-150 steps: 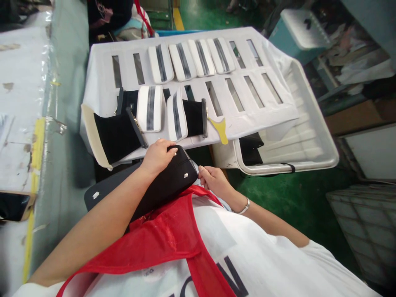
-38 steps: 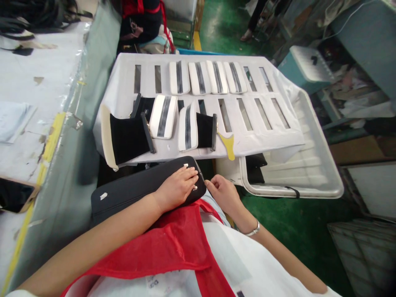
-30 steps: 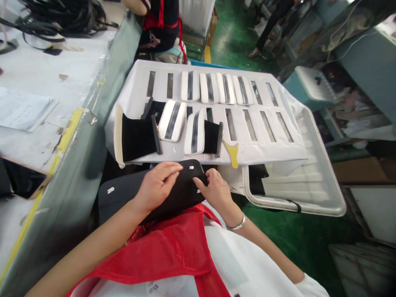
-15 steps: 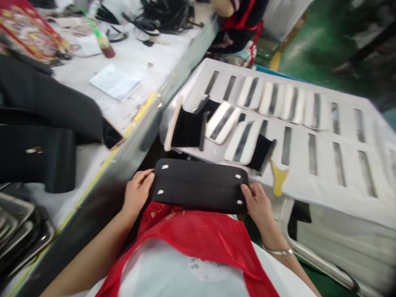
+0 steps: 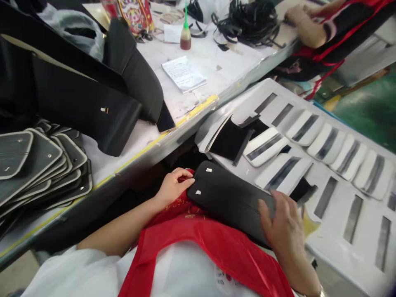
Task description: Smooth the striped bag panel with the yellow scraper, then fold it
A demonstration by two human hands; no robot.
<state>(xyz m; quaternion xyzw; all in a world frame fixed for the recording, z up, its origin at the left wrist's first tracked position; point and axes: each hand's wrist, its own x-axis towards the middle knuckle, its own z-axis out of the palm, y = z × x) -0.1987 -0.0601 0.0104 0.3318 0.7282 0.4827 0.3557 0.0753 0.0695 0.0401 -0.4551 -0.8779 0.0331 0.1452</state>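
Note:
A black rectangular panel (image 5: 230,198) with rounded corners lies tilted in front of my red apron, with two small white tabs showing near its left end. My left hand (image 5: 176,185) pinches that end between thumb and fingers. Over the panel's right end is my right hand (image 5: 283,218), thumb and fingers spread across it and slightly blurred; whether it grips is hard to tell. White pads with dark strips (image 5: 264,146) and black pieces (image 5: 230,138) lie on the white slotted board (image 5: 337,214) just beyond.
On the left bench stand large black panels (image 5: 80,99) and a stack of grey-edged pieces (image 5: 40,161). Farther back are a notepad (image 5: 184,74), a green-tipped bottle (image 5: 185,37) and black straps (image 5: 250,20). Another person's arm (image 5: 312,33) reaches over the bench at top right.
The view has turned left, showing more of the bench. The panel now slants down to the right, and my right hand has shifted from its edge to over its end, fingers spread.

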